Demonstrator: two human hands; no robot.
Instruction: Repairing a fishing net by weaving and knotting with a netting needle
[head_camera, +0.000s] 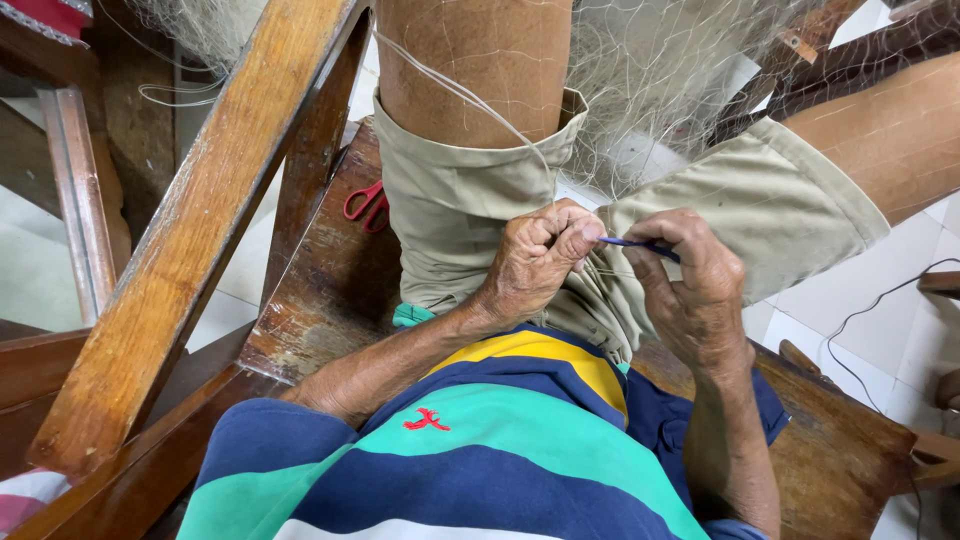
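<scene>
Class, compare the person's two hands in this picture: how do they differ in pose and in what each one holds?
The left hand is curled into a fist, pinching pale net line against the lap; the right hand is looser, its fingers gripping a thin blue tool. The left hand sits nearer the red scissors on the wooden bench; the right hand lies on the far side from them. Both rest over the khaki shorts, close together, beneath the fine net.

Domestic interior used for handwork: a worn wooden bench (320, 290) with slanted wooden beams (190, 230), pale floor tiles (880, 330) at right, fine netting (660, 70) hanging across the upper frame, red scissors (366, 205) on the seat.
</scene>
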